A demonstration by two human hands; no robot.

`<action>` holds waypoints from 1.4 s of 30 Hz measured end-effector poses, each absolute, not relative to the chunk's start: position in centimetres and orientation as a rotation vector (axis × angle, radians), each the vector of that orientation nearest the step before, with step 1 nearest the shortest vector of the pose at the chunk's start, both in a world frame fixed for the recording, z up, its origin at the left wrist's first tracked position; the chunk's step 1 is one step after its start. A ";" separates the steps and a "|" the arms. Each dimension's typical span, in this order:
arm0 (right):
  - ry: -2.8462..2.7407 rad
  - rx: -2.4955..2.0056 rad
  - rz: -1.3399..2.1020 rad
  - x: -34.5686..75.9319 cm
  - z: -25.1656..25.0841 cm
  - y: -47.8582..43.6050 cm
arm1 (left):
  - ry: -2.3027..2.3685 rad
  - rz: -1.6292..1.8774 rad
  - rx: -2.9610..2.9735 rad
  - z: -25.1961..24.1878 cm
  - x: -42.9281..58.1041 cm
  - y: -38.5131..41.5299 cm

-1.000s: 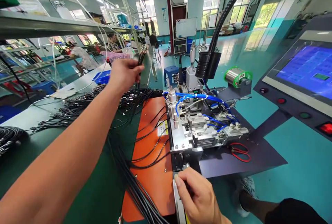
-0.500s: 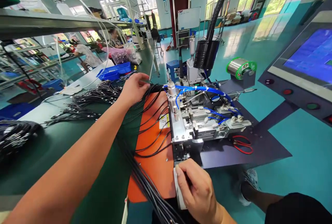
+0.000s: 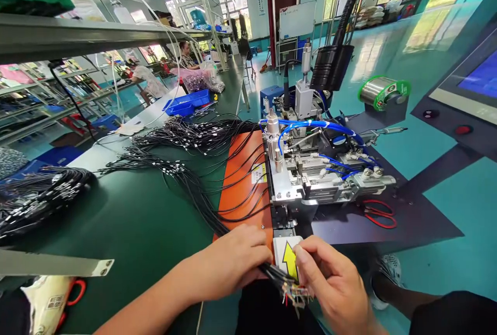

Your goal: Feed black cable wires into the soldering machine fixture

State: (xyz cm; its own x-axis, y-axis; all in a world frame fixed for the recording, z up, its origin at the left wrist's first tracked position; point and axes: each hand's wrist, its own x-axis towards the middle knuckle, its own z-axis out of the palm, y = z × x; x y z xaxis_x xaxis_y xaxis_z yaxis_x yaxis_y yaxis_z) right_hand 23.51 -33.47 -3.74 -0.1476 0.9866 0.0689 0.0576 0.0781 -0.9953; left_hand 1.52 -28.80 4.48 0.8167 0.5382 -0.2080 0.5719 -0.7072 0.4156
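Observation:
My left hand is closed around a bundle of thin black cables at the near edge of the bench. Their stripped ends with coloured wires stick out to the right of it. My right hand pinches those wire ends, just below a white label with a yellow arrow. Right behind both hands stands a metal soldering fixture with blue air hoses, next to an orange mat that the cables cross.
More black cables lie in heaps on the green bench. Red scissors, a solder spool and a control panel with a screen are to the right. A blue tray and seated people are further back.
My left hand came down from holding a cable up high, passed over the mat and pulled back to the near edge onto the bundle. My right hand left the fixture's front and took the wire ends.

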 end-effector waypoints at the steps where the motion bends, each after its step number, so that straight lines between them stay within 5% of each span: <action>1: -1.366 -1.151 1.247 23.8 -3.8 -33.6 | 0.801 -0.048 2.508 4.4 1.6 -28.2; 19: -1.461 -1.276 1.088 24.9 -1.9 -34.8 | 0.824 -0.082 2.186 5.5 -0.5 -24.7; 25: -1.366 -1.152 1.314 25.1 -2.7 -35.1 | 0.902 0.073 2.123 6.6 -0.1 -24.6; 33: -1.234 -1.246 1.343 25.9 -3.5 -33.9 | 0.882 0.406 2.238 2.1 5.6 -27.4; 42: -1.382 -1.483 0.924 26.5 -3.9 -33.3 | 1.176 0.649 2.305 -1.8 6.0 -28.3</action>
